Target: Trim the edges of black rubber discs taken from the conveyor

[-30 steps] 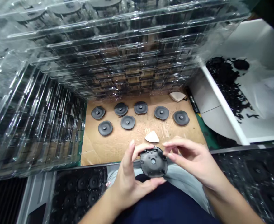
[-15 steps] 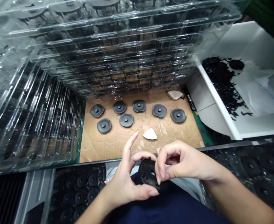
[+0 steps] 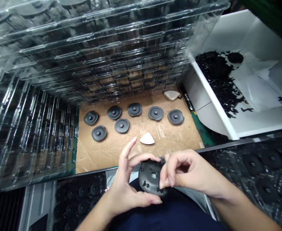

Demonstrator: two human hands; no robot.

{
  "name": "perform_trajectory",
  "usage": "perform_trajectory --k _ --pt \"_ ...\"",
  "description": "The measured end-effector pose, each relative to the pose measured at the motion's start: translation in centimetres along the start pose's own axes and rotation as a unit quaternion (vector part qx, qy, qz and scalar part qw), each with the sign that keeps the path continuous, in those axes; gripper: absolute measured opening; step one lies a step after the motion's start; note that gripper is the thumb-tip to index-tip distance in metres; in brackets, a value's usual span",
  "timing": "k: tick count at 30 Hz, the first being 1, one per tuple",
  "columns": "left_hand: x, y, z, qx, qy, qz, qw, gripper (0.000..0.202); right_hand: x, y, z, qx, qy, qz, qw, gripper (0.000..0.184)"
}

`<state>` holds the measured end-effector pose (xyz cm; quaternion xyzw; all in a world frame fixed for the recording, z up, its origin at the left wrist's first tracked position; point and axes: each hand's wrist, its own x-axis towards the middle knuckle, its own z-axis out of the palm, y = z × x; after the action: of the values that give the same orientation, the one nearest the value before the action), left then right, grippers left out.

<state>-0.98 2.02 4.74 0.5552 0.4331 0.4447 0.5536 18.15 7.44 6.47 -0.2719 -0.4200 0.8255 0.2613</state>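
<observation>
A round black plastic disc (image 3: 150,176) with a centre hole is held over my lap, its ribbed underside facing up. My left hand (image 3: 126,189) grips its left edge between thumb and curled fingers, index finger stretched upward. My right hand (image 3: 186,171) pinches the disc's right rim with bent fingers. Beyond my hands, several matching black discs (image 3: 121,125) lie in two rows on a sheet of brown cardboard (image 3: 174,136). A small white wedge-shaped piece (image 3: 147,139) lies on the cardboard just past my fingertips.
Tall stacks of clear plastic trays (image 3: 95,48) wall in the back and left. A white bin (image 3: 251,96) at right holds black scraps. Black trays of discs sit at lower left (image 3: 80,195) and lower right (image 3: 263,170). Another white wedge (image 3: 171,95) lies at the cardboard's far edge.
My right hand closed in from an open hover onto the disc's right rim. The disc tilted and turned between both hands, and the view shifted slightly.
</observation>
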Motion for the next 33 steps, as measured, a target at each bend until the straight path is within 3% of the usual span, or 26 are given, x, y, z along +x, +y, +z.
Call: perform_trajectory --k 6,11,20,26,30,33 --pt "0.9 0.7 0.6 0.031 0.04 0.054 0.997 0.098 -1.4 0.4 -0.9 -0.174 0.127 -0.112 0.97 0.013" --pt "1.4 1.1 1.2 0.084 0.054 0.073 0.992 0.096 -1.8 0.1 -0.8 -0.264 0.145 -0.158 0.94 0.007" --pt "2.2 0.8 1.6 0.203 0.057 0.161 0.964 0.095 -1.9 -0.1 -1.0 -0.242 0.197 -0.105 0.944 0.013" --pt "2.2 0.5 1.4 0.32 0.041 0.217 0.921 0.1 -1.5 0.2 -0.7 -0.252 0.224 -0.137 0.931 0.015" --pt "2.4 0.3 1.3 0.304 0.034 0.258 0.916 0.102 -1.3 0.7 -0.8 -0.168 0.227 -0.099 0.954 0.006" --pt "2.3 0.3 1.2 0.256 0.048 0.261 0.93 0.105 -1.6 1.4 -1.2 -0.119 0.242 -0.104 0.957 0.007"
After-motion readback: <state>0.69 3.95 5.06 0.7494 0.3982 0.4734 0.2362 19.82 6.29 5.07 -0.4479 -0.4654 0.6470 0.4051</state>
